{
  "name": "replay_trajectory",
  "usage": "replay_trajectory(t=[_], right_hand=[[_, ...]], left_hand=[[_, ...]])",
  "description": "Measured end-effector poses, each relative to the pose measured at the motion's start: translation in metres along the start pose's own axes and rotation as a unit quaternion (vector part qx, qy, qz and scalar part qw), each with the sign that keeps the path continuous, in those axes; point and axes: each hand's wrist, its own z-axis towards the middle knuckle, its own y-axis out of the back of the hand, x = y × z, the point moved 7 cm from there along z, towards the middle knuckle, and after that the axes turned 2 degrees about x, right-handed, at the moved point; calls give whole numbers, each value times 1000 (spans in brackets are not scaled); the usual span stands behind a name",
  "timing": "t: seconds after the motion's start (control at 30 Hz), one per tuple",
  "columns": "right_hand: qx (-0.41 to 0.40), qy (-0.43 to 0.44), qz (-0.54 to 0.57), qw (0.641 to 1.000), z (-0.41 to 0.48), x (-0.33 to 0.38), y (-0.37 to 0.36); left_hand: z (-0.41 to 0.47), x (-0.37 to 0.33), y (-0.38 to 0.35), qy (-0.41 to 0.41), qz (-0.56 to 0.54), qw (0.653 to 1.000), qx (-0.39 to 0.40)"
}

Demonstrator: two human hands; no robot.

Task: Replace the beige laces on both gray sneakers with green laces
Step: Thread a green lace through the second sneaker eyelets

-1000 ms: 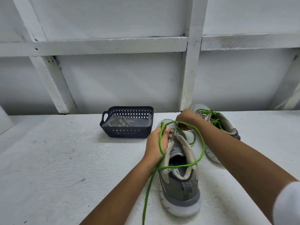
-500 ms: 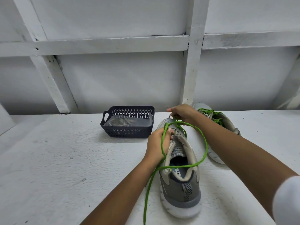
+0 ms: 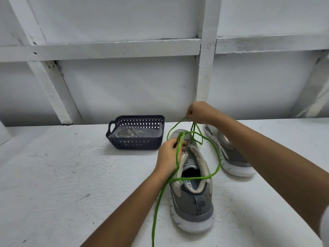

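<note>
Left hand (image 3: pixel 169 155) and right hand (image 3: pixel 200 112) fingers pinch our green lace (image 3: pixel 216 162); our forearm (image 3: pixel 258 148) partly hides the far sneaker (image 3: pixel 235 163), basket (image 3: pixel 135 142) nearby.

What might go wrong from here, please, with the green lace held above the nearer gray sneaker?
The thin green lace loops slack across the collar of the nearer gray mesh sneaker; a higher pull by the right hand could snag or tangle it. One tail runs out of view at the bottom, so the ends may come out uneven. The right forearm crosses over the second gray sneaker and might knock it.
</note>
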Motion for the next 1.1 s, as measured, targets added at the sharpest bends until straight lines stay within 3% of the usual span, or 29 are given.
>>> replay_trajectory(t=[0.13, 0.23, 0.4, 0.5, 0.57, 0.63, 0.73, 0.83, 0.93, 1.1], right_hand=[[-69, 56, 127, 988, -22, 21, 40], [-54, 61, 291, 953, -33, 33, 52], [-54, 62, 320, 944, -42, 45, 49], [-22, 33, 391, 919, -41, 38, 43], [-21, 41, 357, 933, -42, 31, 45], [-17, 81, 215, 973, -47, 31, 42], [-1, 126, 79, 989, -52, 28, 25], [-28, 136, 90, 986, -59, 22, 18], [39, 143, 165, 975, -64, 20, 8], [149, 146, 162, 964, -74, 27, -13]], left_hand=[[-1, 1, 1, -1, 5, 1000, -8], [0, 3, 1, 2, 4, 1000, -13], [2, 3, 1, -1, 19, 1000, -15], [0, 0, 2, -10, 17, 1000, -14], [-1, -4, 3, -24, 10, 1000, -15], [-2, -9, 5, -41, 19, 999, -26], [-5, -18, 12, -74, 0, 996, -58], [-13, -31, 17, -122, -3, 990, -64], [-17, -36, 17, -157, 1, 986, -51], [-18, -32, 21, -168, -6, 983, -76]])
